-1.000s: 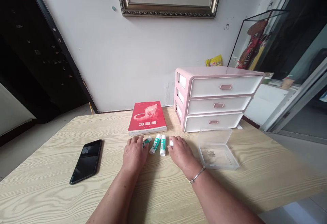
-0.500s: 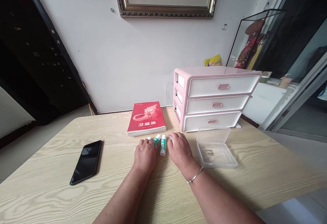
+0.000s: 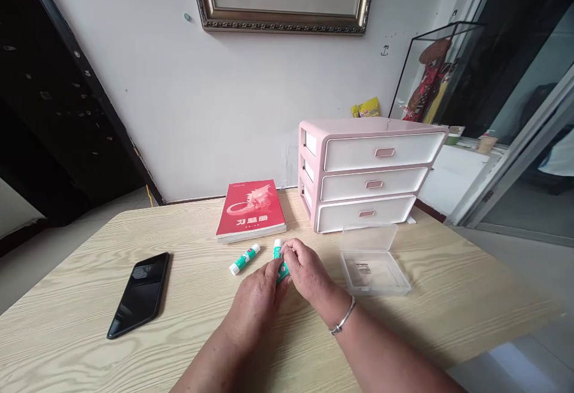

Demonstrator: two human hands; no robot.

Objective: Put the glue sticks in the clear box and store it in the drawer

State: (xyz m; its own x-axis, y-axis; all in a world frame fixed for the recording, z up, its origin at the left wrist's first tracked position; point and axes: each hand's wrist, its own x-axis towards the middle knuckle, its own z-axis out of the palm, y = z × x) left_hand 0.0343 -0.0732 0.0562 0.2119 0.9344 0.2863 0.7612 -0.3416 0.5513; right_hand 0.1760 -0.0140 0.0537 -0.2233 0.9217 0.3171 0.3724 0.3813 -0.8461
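My left hand [image 3: 259, 291] is closed around a green-and-white glue stick [image 3: 282, 271] just above the table. The fingers of my right hand [image 3: 310, 266], with a silver bracelet at the wrist, pinch that stick's upper end, which they mostly hide. Directly behind my hands, a second glue stick [image 3: 277, 244] shows its white end; its lower part is covered. A third glue stick [image 3: 244, 259] lies slantwise on the table, beyond my left hand and in front of the red book [image 3: 251, 207].
Right of my hands sits a clear plastic box [image 3: 375, 288] with its lid raised. Behind it stands a pink-and-white drawer unit [image 3: 366, 185]. A black phone [image 3: 140, 294] lies at the left on the wooden table [image 3: 72, 315].
My left hand has picked up a glue stick and turned it between my hands. My right hand has shifted left to meet it. The slanted glue stick is now uncovered.
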